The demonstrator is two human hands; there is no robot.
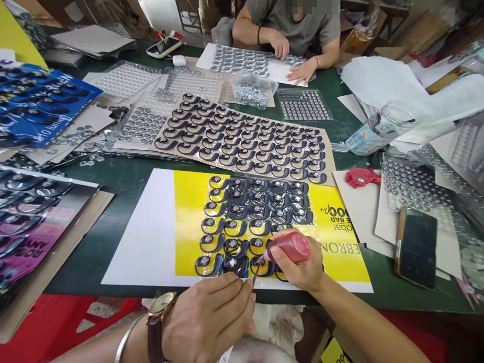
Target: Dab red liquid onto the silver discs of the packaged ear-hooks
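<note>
Red bottle (297, 246) gripped in the right hand (304, 269), its tip at the near row of black curved pieces (218, 264) on a yellow sheet (189, 201), left hand (207, 315) pinching a thin tool (256, 276) just beside, green counter (124, 191) beneath.

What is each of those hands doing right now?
Left hand: closed, holding a thin pointed tool.
Right hand: closed around a tilted reddish bottle.

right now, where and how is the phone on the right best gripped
Probably by both long edges, about midway, the right hand coming down from the near side once free of the red bottle: the phone lies flat, screen up, over brown card, its long edges running away from the person.
</note>
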